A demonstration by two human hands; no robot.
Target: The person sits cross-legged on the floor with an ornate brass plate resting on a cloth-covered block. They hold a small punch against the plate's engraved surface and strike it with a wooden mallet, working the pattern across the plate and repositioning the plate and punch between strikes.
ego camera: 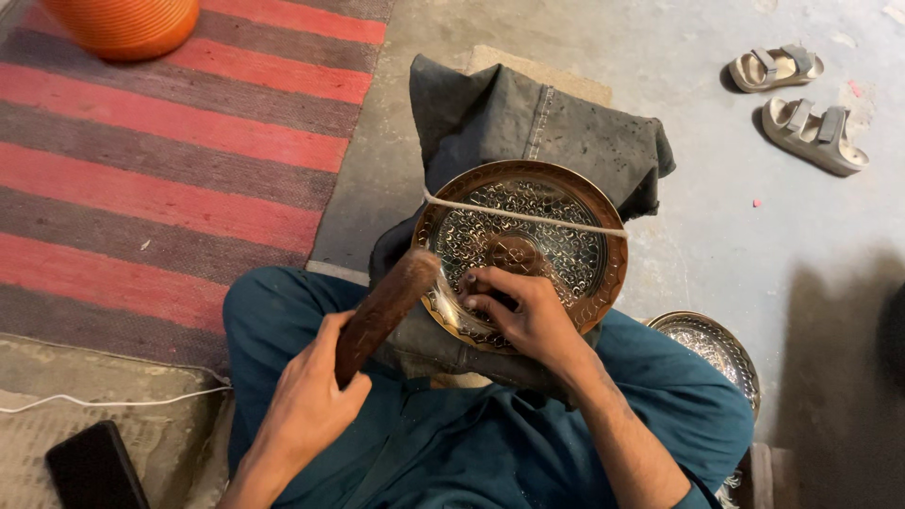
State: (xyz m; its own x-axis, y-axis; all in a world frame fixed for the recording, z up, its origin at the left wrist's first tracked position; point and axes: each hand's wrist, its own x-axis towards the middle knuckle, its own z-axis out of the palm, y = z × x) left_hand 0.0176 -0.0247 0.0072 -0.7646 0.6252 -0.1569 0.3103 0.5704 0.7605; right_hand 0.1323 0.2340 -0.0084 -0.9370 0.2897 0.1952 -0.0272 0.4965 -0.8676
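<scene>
A round engraved brass plate [556,203] leans on a dark cloth bundle [528,123] in front of me, tied across by a pale cord [528,218]. My left hand [306,405] grips the lower end of a brown wooden mallet [386,306], whose blurred head reaches the plate's left rim. My right hand [518,311] rests on the plate's lower part, fingers pinched together on a small tool that is mostly hidden. My teal-clad legs [273,311] sit either side of the bundle.
A second engraved plate [712,349] lies on the concrete floor at my right knee. A red and brown striped rug [160,160] covers the left, with an orange vessel [123,24] at its top. Two sandals [797,104] lie far right. A black phone [94,467] and white cable [104,402] are bottom left.
</scene>
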